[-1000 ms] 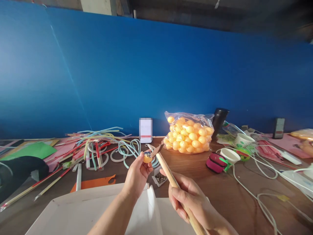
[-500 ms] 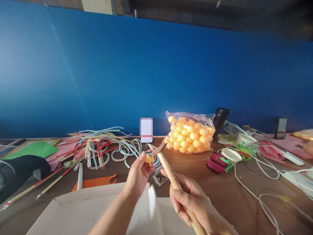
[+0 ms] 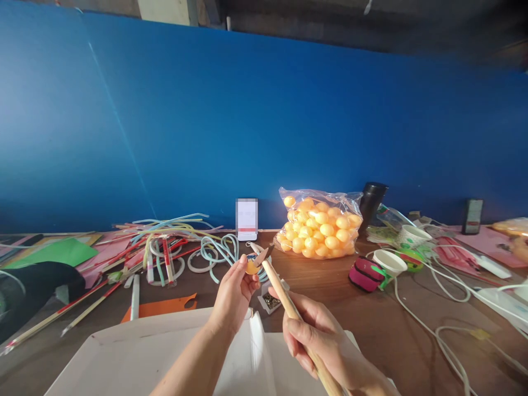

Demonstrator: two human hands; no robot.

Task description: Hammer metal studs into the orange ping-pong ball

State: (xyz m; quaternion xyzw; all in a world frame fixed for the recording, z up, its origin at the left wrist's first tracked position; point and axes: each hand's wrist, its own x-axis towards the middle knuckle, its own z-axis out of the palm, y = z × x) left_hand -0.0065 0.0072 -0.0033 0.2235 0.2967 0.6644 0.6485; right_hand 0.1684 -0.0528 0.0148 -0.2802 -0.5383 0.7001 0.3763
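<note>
My left hand [image 3: 236,286] pinches a small orange ball [image 3: 251,268] between thumb and fingers. A dark, shiny patch shows on the top of this ball; I cannot make out what it is. Wrapped round the wooden handle of a hammer [image 3: 289,302], my right hand [image 3: 315,335] keeps it slanting up to the left. The hammer's narrow metal head lies against the ball's upper right side, or just in front of it. Below the hammer head, a small open box [image 3: 269,302] of tiny metal pieces is partly covered by my right hand.
A clear bag of orange balls [image 3: 319,228] leans at the back beside a black bottle [image 3: 373,201]. A phone [image 3: 247,220] stands upright. Tubes and sticks [image 3: 165,247] clutter the left. White cables [image 3: 437,335] and a paper cup [image 3: 390,263] are right. White cardboard [image 3: 144,352] lies in front.
My right hand and the hammer have shifted slightly left and down, bringing the head further over the ball. My left hand has hardly moved; the ball is turned a little.
</note>
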